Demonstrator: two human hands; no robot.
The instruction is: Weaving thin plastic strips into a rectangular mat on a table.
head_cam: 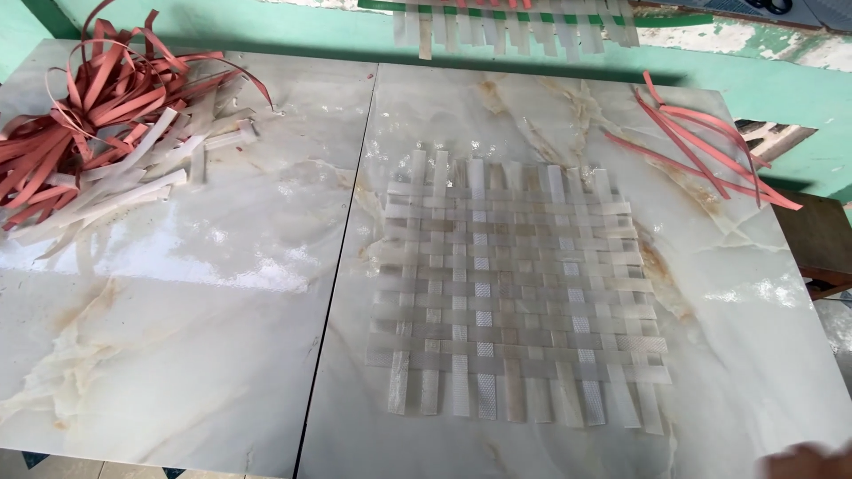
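Observation:
A square mat woven of translucent whitish plastic strips [515, 284] lies flat on the right marble tile [737, 355]. A blurred bit of my right hand [803, 461] shows at the bottom right corner, apart from the mat; its fingers cannot be made out. My left hand is out of view. A heap of red strips [80, 115] mixed with loose whitish strips [133, 182] sits at the far left. Several loose red strips [701, 146] lie at the far right.
Two glossy marble tiles [177, 310] form the work surface, joined by a dark seam. More whitish strips [506, 27] hang at the top against a green wall. A brown wooden piece [821, 244] stands past the right edge.

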